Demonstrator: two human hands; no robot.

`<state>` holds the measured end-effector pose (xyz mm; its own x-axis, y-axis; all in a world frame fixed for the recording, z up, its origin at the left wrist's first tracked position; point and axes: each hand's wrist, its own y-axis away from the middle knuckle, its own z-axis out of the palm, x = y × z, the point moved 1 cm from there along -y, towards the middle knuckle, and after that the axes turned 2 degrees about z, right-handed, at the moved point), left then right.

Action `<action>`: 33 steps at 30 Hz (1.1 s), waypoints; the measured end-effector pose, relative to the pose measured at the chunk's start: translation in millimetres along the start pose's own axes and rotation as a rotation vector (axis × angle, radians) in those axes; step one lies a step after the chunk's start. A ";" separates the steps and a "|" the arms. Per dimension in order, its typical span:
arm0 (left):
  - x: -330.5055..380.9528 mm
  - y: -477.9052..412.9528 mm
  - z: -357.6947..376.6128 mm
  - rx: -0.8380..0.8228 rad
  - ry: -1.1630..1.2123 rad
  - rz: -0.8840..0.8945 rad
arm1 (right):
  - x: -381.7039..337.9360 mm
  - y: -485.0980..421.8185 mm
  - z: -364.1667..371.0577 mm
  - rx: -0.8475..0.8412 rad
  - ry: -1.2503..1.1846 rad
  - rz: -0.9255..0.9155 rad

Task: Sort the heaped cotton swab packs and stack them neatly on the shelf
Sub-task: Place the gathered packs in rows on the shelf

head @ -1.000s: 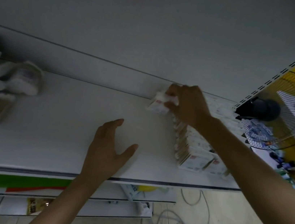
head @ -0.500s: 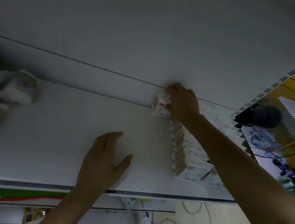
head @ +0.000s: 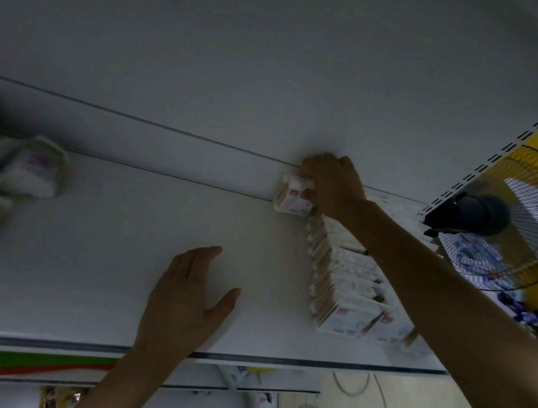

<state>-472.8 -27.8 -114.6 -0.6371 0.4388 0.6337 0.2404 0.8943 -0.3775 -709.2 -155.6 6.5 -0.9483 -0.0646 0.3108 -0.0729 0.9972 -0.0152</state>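
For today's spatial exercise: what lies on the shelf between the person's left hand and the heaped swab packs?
Only bare shelf; the head view shows nothing between left hand and heaped swab packs.

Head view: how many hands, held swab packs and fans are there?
Bare hands: 2, left hand, right hand
Small white cotton swab pack in right hand: 1
Black wire-caged fan: 1
Total: 4

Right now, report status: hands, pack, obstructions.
Right hand grips swab pack at back end of row. Left hand open, over shelf. Unsorted heap far left, out of the way.
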 end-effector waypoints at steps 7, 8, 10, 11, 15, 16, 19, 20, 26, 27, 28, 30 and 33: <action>-2.0 -0.3 0.0 -0.026 0.021 -0.014 | -8.4 6.1 3.3 0.012 0.076 0.020; -2.7 -0.3 0.5 -0.030 0.015 -0.019 | -7.4 8.0 1.0 0.001 0.070 0.011; -3.1 -0.8 0.6 -0.050 0.019 -0.040 | -5.0 12.6 -3.0 0.000 0.042 -0.001; -2.7 -1.0 0.2 -0.062 0.025 -0.052 | -3.5 14.9 -4.1 0.011 0.030 0.000; -2.3 -0.4 0.6 -0.069 0.024 -0.051 | 3.1 17.2 0.1 0.071 0.055 0.035; -2.0 -0.8 0.9 -0.069 0.019 -0.048 | 3.4 17.0 0.9 0.064 0.055 0.049; -1.8 -1.8 2.5 -0.055 -0.016 -0.033 | 2.8 21.3 -2.5 0.060 -0.009 0.087; -1.7 -1.7 2.4 -0.052 -0.023 -0.028 | 2.7 26.6 -5.1 0.085 -0.041 0.091; 2.8 -1.5 -2.3 -0.051 -0.010 -0.008 | -3.6 90.9 -22.5 0.139 -0.221 0.011; 4.1 -1.3 -4.0 -0.042 -0.016 -0.013 | -5.9 101.1 -25.5 0.134 -0.230 -0.020; 5.0 -0.6 -6.5 -0.031 -0.044 -0.014 | -8.6 110.4 -28.4 0.130 -0.242 -0.051; 8.1 2.9 -15.4 0.005 -0.166 0.014 | -16.3 125.2 -34.8 0.128 -0.271 -0.108; 16.3 10.1 -43.7 0.034 -0.364 0.039 | -35.7 137.7 -43.0 0.117 -0.308 -0.195</action>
<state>-448.7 -7.8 -78.5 -0.8483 0.4070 0.3387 0.2493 0.8713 -0.4226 -672.1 -14.3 34.2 -0.9601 -0.2790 0.0188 -0.2795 0.9551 -0.0982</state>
